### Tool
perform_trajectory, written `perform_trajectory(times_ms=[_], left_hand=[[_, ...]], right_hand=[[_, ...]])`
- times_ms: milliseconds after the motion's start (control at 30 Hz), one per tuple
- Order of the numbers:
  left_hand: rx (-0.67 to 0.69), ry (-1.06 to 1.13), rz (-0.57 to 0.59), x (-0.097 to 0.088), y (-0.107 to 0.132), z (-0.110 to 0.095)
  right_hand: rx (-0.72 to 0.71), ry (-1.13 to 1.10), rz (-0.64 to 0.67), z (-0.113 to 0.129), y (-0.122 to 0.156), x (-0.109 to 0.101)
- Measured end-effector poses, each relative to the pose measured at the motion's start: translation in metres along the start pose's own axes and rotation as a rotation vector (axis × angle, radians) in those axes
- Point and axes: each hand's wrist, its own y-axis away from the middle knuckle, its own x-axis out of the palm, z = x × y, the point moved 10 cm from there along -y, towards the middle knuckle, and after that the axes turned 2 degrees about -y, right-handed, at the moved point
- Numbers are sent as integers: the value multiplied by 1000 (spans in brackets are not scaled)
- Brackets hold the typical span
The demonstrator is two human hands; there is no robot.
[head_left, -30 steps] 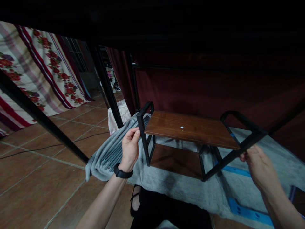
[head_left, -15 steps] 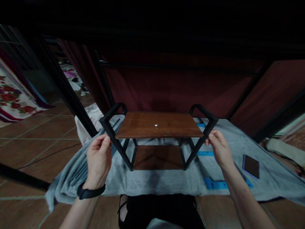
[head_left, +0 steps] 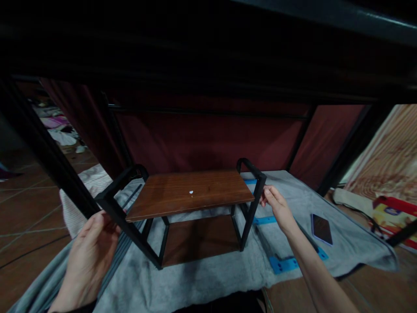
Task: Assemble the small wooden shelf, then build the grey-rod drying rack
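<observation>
A small two-tier shelf [head_left: 195, 191] with brown wood-look boards and a black metal frame stands on a grey cloth [head_left: 215, 278]. A small white spot marks its upper board. At the frame's left upright is my left hand [head_left: 93, 250], closed, with thumb outside and fingers reaching behind the metal. My right hand [head_left: 276, 206] is closed in a pinch against the outer side of the right upright. What lies between those right fingertips is hidden.
Blue flat strips with holes [head_left: 283, 264] lie on the cloth at right, near a phone [head_left: 321, 229]. A dark metal beam [head_left: 195, 56] crosses overhead, and dark posts stand at both sides. A red and yellow box [head_left: 395, 217] sits at far right. Dark red fabric [head_left: 208, 143] hangs behind.
The view has swung right and come closer, so the shelf now appears lower and to the left. Both hands remain at the frame's uprights. The red and yellow box has come into view.
</observation>
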Motion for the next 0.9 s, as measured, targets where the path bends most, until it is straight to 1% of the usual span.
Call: perform_trajectory(times_ms=[67,100,167,267,333,400,500,533,633,700,800,833,900], left_hand=[[-14,-64,9,8,-15,0],[-4,-97,31,17,-22,-1],[36,-159,88,38,-32,-6],[74,-265,139,67,-41,-12],[66,-329,141,77,-45,-11],[58,-352,110,77,-50,-10],[48,-333,10,67,-57,-12],[48,-343,4,67,-58,-13],[72,-453,71,76,-58,-21],[88,-521,124,82,-58,-22],[72,-549,184,86,-66,-10],[72,-557,180,85,-71,-5],[85,-586,136,78,-83,3]], right_hand=[[20,-41,-64,-10,-15,-7],[31,-61,-95,-16,-24,-8],[70,-93,-129,-32,-45,-5],[147,-152,-99,-55,-77,15],[146,-190,-71,-61,-92,30],[105,-192,-76,-60,-102,38],[62,-147,-118,-57,-106,42],[57,-140,-118,-57,-107,43],[57,-148,-84,-61,-109,47],[52,-137,-73,-66,-112,47],[22,-74,-80,-68,-115,43],[9,-51,-81,-67,-115,42],[-19,-4,-84,-60,-114,41]])
